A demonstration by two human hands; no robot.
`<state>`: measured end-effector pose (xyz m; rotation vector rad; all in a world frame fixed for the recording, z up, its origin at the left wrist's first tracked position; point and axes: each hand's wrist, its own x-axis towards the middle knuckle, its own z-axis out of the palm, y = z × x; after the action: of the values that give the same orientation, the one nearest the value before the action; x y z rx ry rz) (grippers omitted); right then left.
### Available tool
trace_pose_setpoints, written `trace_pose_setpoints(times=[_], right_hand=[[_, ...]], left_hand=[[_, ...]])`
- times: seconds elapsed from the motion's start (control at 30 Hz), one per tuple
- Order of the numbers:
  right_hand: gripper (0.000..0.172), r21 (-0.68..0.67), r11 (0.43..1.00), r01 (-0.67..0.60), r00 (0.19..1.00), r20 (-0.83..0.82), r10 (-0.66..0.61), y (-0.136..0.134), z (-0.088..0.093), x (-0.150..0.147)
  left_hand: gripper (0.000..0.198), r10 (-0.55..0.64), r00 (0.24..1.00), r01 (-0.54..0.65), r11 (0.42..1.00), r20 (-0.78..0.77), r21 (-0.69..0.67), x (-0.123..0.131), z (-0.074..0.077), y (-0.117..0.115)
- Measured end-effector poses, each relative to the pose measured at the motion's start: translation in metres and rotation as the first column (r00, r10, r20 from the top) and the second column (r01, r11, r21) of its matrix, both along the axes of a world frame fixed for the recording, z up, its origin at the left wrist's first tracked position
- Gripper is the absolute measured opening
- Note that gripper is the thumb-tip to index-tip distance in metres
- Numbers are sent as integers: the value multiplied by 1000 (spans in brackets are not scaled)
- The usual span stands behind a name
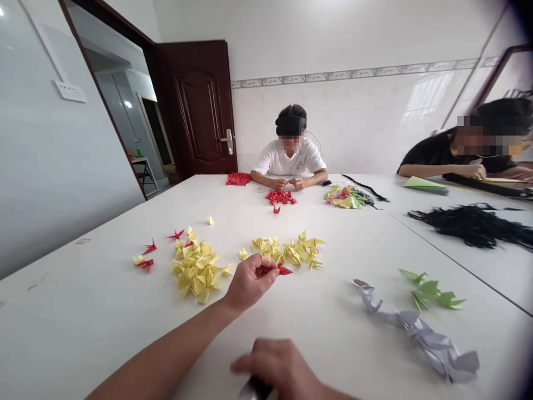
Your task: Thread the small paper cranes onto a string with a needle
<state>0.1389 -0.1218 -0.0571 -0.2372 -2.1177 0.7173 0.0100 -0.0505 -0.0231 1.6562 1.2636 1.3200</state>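
Note:
My left hand (253,280) reaches out over the table, thumb and fingers pinched on a folded red paper crane (285,270) whose pointed end sticks out to the right. Closer to me, my right hand (281,364) is blurred by motion, its fingers curled over a black and silvery object (257,389) partly cut off by the lower edge. Left of my left hand lies a heap of yellow paper cranes (197,269). Beyond that hand is a looser group of yellow cranes (295,250). A few red cranes (145,265) lie farther left.
Lilac cranes (437,341) and green cranes (433,291) lie at right, with black cords (474,222) behind them. Across the table a person in white (291,158) handles something small by red cranes (281,196). Another person in black (441,150) works at far right.

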Motion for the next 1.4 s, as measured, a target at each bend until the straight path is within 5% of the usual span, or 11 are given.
trace_pose_setpoints(times=[0.13, 0.3, 0.6, 1.4], right_hand=[[27, -146, 956, 256, 952, -135, -276, 25, 26, 29], [18, -187, 791, 583, 805, -3, -594, 64, 18, 42], [25, 4, 814, 581, 783, 271, -561, 77, 5, 43], [25, -27, 816, 578, 770, 347, -535, 80, 2, 43]], left_hand=[[14, -56, 991, 55, 998, 125, 5, 0, -17, -6], [20, -2, 979, 19, 996, 202, -84, -16, -14, -3], [13, -82, 982, 84, 996, 170, -4, -9, -19, -2], [18, -104, 987, 110, 993, 121, -45, -9, -25, 0]])
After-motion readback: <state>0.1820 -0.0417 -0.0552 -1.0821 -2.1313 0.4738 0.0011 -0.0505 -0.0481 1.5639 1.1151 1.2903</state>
